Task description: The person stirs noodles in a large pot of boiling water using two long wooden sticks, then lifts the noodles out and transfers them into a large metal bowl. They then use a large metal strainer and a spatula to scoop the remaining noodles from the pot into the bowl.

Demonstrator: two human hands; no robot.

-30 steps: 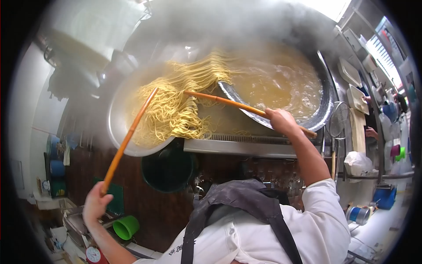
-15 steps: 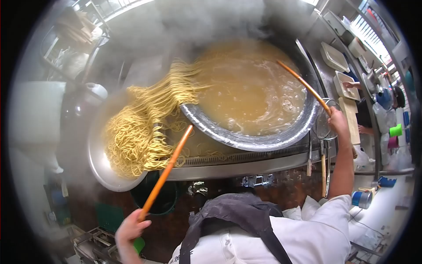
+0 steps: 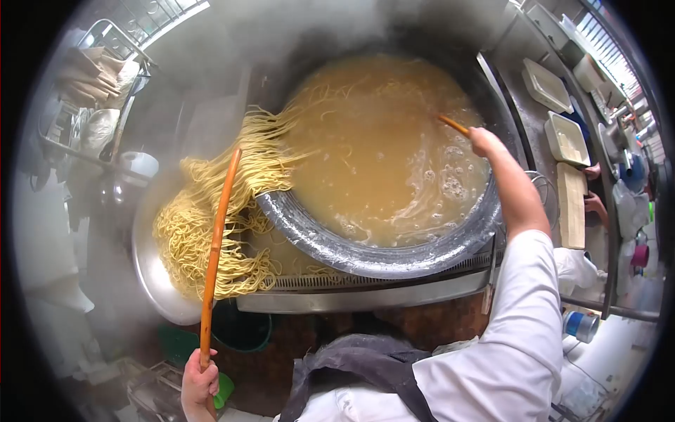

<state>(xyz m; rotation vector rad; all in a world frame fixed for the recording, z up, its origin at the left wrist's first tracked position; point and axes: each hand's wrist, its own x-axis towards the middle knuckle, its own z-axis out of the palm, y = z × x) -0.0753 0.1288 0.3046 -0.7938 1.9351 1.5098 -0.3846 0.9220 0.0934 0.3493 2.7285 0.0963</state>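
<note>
My left hand (image 3: 201,383) is closed around the lower part of a long wooden stick (image 3: 216,246), which stands nearly upright in view, its tip in front of the noodles. In my right hand (image 3: 485,143) is another wooden stick (image 3: 453,125), its far end at the cloudy liquid inside a big round pot (image 3: 380,261). Yellow noodles (image 3: 271,151) hang over the pot's left rim, partly in the liquid. More noodles are heaped in a wide metal bowl (image 3: 151,271) at the left. Steam blurs the pot's far side.
Pale trays (image 3: 568,138) and a long board (image 3: 571,204) lie along the right counter, where another person's hands (image 3: 595,204) show. A round wire strainer (image 3: 545,197) is beside the pot. A dark green bucket (image 3: 242,327) stands below the bowl.
My right hand has moved forward and left over the pot with its stick. The left stick has swung more upright, its tip now farther left. The view has shifted slightly.
</note>
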